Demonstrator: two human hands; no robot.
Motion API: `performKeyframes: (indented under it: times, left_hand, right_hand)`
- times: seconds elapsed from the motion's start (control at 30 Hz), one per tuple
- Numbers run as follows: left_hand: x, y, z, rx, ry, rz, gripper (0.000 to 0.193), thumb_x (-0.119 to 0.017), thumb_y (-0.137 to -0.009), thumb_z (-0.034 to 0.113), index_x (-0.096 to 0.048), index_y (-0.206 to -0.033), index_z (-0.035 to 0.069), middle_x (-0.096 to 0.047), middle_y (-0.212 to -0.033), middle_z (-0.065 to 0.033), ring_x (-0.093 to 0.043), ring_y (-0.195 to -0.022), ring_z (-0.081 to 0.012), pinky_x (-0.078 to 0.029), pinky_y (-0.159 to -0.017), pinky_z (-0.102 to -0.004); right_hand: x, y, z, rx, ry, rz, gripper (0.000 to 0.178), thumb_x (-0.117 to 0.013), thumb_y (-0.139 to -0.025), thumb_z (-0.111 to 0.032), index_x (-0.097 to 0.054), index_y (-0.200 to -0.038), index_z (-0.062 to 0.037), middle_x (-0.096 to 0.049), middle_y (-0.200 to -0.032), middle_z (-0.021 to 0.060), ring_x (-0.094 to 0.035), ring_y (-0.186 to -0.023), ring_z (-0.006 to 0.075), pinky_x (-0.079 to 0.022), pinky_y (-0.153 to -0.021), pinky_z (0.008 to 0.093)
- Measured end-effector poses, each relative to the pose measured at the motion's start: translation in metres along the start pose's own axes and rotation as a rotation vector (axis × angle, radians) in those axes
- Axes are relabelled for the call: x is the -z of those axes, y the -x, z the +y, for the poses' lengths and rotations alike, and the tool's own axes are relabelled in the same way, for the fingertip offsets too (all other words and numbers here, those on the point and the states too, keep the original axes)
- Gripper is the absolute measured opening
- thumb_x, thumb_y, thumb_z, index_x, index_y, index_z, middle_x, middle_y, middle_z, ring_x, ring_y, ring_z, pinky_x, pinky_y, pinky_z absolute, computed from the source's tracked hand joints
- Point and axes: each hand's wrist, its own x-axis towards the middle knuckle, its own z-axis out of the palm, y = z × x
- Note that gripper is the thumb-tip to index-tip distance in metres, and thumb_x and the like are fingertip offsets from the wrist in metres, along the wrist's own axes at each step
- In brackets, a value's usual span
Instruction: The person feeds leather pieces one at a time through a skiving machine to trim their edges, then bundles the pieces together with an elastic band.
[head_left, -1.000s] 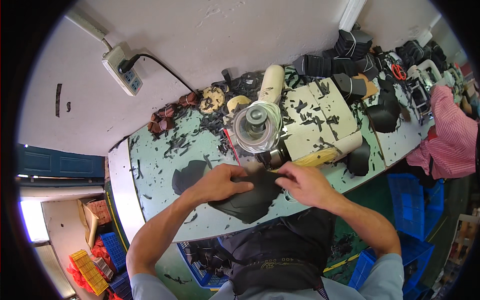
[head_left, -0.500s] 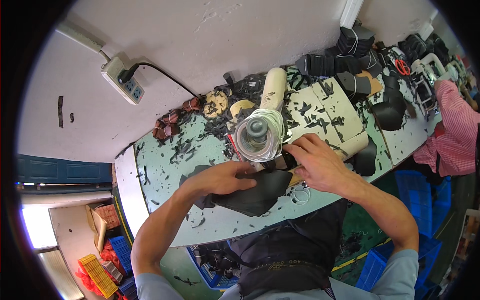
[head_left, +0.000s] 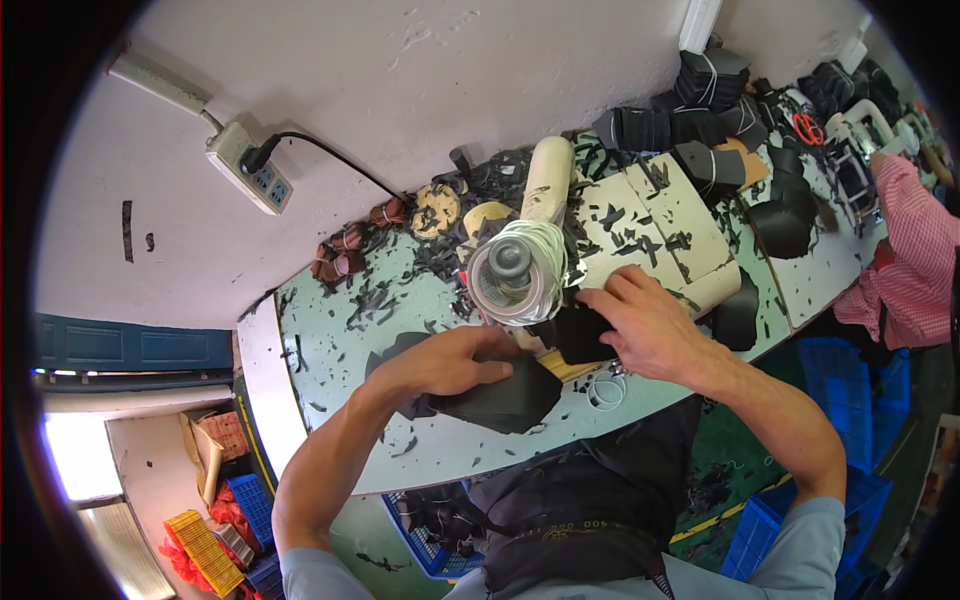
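My left hand (head_left: 446,360) rests on a dark sheet piece (head_left: 505,400), thumb over its upper side, on the pale green table (head_left: 340,400). My right hand (head_left: 652,328) grips a smaller black piece (head_left: 582,338) by its right edge, fingertips bent over it, beside the cream machine (head_left: 715,275). Above and between my hands stands the machine's round head with a grey knob (head_left: 510,258) and wound white cord (head_left: 549,262). Under the black piece, a tan strip (head_left: 566,366) shows. More dark sheet (head_left: 400,350) lies beyond my left wrist.
Black scraps (head_left: 372,300) litter the table and machine top. Tied black stacks (head_left: 712,80) and brown bundles (head_left: 338,250) line the wall. A white cord loop (head_left: 606,391) lies near the front edge. Blue crates (head_left: 840,390) stand at right; a person in pink checks (head_left: 905,240) sits beyond.
My right hand now holds a black piece clear of the machine head, more of it showing. The dark sheet under my left hand has shifted slightly left, uncovering the tan strip.
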Motion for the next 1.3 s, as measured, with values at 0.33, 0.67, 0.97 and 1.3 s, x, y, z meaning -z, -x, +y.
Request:
performKeyframes:
  times: [0.33,0.67,0.97,1.3]
  left_hand:
    - [-0.006,-0.014,0.026,0.3,-0.443,0.033,0.044,-0.069,-0.087,0.042,-0.069,-0.116,0.009,-0.072,-0.098,-0.0155,-0.068,-0.092,-0.032,-0.052,-0.083,-0.0402]
    - [-0.003,-0.007,0.007,0.039,-0.252,-0.015,0.045,-0.067,-0.089,0.039,-0.066,-0.121,0.007,-0.071,-0.105,-0.0172,-0.068,-0.098,-0.0318,-0.051,-0.087,-0.0409]
    - [-0.01,-0.026,0.022,0.153,-0.456,0.103,0.04,-0.069,-0.088,0.037,-0.07,-0.116,0.009,-0.072,-0.104,-0.0167,-0.068,-0.098,-0.0323,-0.051,-0.088,-0.0412]
    - [-0.004,-0.006,0.009,0.246,-0.404,0.067,0.039,-0.066,-0.09,0.035,-0.067,-0.119,0.009,-0.072,-0.107,-0.0161,-0.067,-0.103,-0.0343,-0.05,-0.091,-0.0417]
  right_hand:
    - [0.034,0.007,0.013,-0.088,-0.258,-0.333,0.02,-0.071,-0.081,-0.007,-0.07,-0.101,-0.0089,-0.062,-0.104,0.0135,-0.056,-0.11,0.0339,-0.047,-0.09,0.044]
    - [0.008,-0.004,0.004,-0.009,0.042,-0.052,0.022,-0.071,-0.078,-0.004,-0.065,-0.1,-0.0033,-0.06,-0.102,0.0109,-0.055,-0.104,0.0319,-0.047,-0.086,0.0435]
    - [0.034,-0.008,0.009,-0.056,-0.216,-0.39,0.024,-0.067,-0.079,-0.003,-0.071,-0.102,-0.0096,-0.059,-0.117,0.0143,-0.054,-0.115,0.0329,-0.047,-0.095,0.0415]
    - [0.031,-0.015,0.004,-0.168,-0.045,-0.294,0.024,-0.068,-0.079,-0.001,-0.066,-0.103,-0.0051,-0.064,-0.104,0.0094,-0.054,-0.112,0.0311,-0.045,-0.089,0.0431]
